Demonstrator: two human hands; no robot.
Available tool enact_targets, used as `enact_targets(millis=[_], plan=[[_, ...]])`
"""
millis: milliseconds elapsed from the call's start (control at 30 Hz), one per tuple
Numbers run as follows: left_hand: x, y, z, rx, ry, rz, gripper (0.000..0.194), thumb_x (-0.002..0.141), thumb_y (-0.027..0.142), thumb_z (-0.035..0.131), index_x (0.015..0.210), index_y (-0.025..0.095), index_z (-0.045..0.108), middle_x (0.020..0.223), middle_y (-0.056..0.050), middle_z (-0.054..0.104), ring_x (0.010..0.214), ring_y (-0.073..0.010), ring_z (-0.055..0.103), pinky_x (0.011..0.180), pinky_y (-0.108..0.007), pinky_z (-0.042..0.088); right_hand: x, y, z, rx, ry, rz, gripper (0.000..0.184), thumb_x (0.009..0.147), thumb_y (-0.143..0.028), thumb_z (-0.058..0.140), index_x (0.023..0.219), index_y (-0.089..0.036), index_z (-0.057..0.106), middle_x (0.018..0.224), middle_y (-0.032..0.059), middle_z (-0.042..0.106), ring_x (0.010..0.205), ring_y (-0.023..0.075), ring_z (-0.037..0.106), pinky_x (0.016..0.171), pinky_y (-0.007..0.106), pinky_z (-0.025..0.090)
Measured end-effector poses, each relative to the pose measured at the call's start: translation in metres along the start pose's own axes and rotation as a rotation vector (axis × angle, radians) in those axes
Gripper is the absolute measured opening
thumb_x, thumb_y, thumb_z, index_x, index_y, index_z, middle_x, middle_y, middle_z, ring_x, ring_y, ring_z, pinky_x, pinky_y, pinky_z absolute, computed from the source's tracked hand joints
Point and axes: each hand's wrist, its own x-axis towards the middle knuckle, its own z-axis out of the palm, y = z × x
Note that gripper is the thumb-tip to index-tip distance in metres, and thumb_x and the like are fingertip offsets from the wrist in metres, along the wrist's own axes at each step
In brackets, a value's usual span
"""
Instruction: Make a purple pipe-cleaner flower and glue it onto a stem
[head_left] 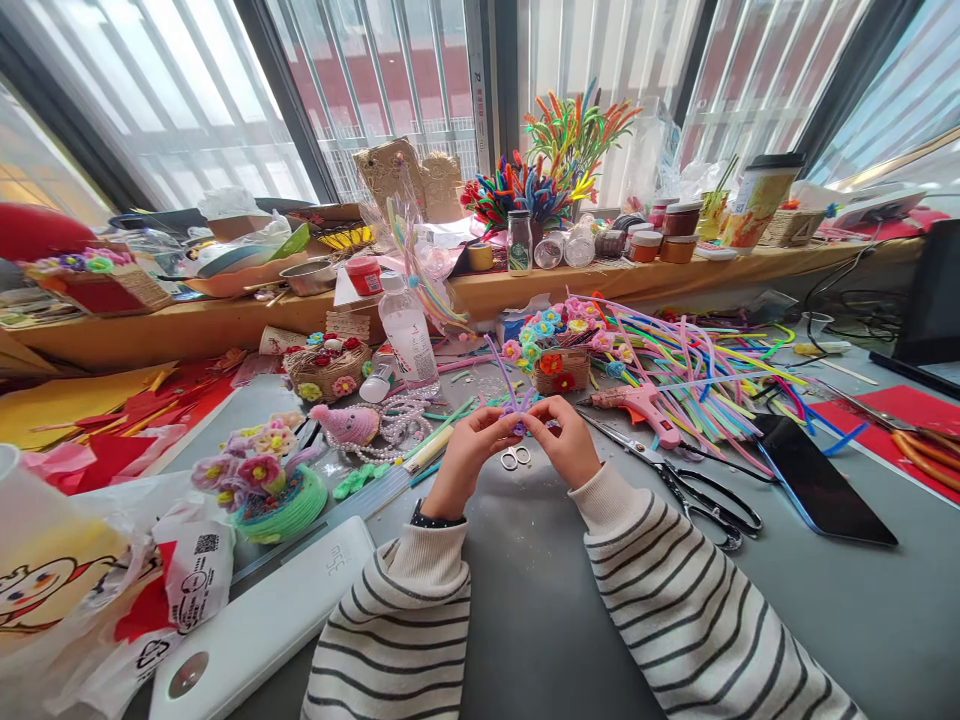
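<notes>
Between my two hands is a small purple pipe cleaner piece (514,402), bent into loops with a straight end sticking up. My left hand (474,447) pinches its left side between thumb and fingers. On its right side, my right hand (564,438) pinches it the same way. Just below the fingertips lies a small pair of scissors (515,458). A pink glue gun (637,405) and large black-handled scissors (686,485) rest to the right of my right hand. Left of my left hand are a pink crocheted figure (349,424) and a string of pearl beads (405,425).
Many coloured pipe cleaners (705,370) spread at the right, near a phone (825,480). A flower basket (562,368) stands behind my hands. Leftward are a clear bottle (409,340), a green flower pot (281,508) and a white power bank (262,620). Jars (679,235) line the sill.
</notes>
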Motion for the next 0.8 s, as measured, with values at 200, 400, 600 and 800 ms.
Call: enact_targets(millis=[200, 400, 600, 800], plan=[[0.0013, -0.0017, 0.0002, -0.021, 0.005, 0.011, 0.020, 0.053, 0.023, 0.069, 0.068, 0.013, 0.061, 0.067, -0.001, 0.062, 0.064, -0.0113, 0.059, 0.072, -0.029, 0.047, -0.0002, -0.0005, 0.0003, -0.006, -0.002, 0.005, 0.017, 0.071, -0.033, 0.052, 0.065, -0.017, 0.054, 0.070, 0.0023, 0.052, 0.061, 0.0115, 0.050, 0.047, 0.020, 0.040], [0.0010, -0.0018, 0.0027, 0.071, 0.090, 0.047, 0.022, 0.050, 0.024, 0.071, 0.067, 0.012, 0.064, 0.064, -0.002, 0.063, 0.061, -0.0123, 0.058, 0.067, -0.028, 0.049, -0.0002, 0.0040, 0.0021, -0.050, 0.021, 0.014, 0.018, 0.071, -0.032, 0.053, 0.062, -0.017, 0.055, 0.064, 0.0020, 0.053, 0.057, 0.0111, 0.049, 0.049, 0.022, 0.041], [0.0014, -0.0008, 0.0030, 0.120, 0.102, 0.053, 0.020, 0.051, 0.025, 0.070, 0.066, 0.013, 0.064, 0.062, -0.001, 0.062, 0.058, -0.0112, 0.056, 0.062, -0.025, 0.049, -0.0001, 0.0053, 0.0023, -0.069, 0.020, 0.023, 0.019, 0.072, -0.031, 0.052, 0.062, -0.016, 0.056, 0.064, 0.0025, 0.054, 0.057, 0.0112, 0.048, 0.052, 0.023, 0.040], [0.0018, -0.0011, 0.0036, 0.098, 0.074, 0.036, 0.021, 0.052, 0.023, 0.069, 0.070, 0.013, 0.064, 0.066, -0.002, 0.063, 0.062, -0.0117, 0.057, 0.065, -0.026, 0.049, 0.0002, 0.0052, 0.0022, -0.050, 0.033, 0.037, 0.019, 0.071, -0.032, 0.053, 0.062, -0.016, 0.056, 0.066, 0.0024, 0.054, 0.056, 0.0106, 0.047, 0.051, 0.022, 0.040]])
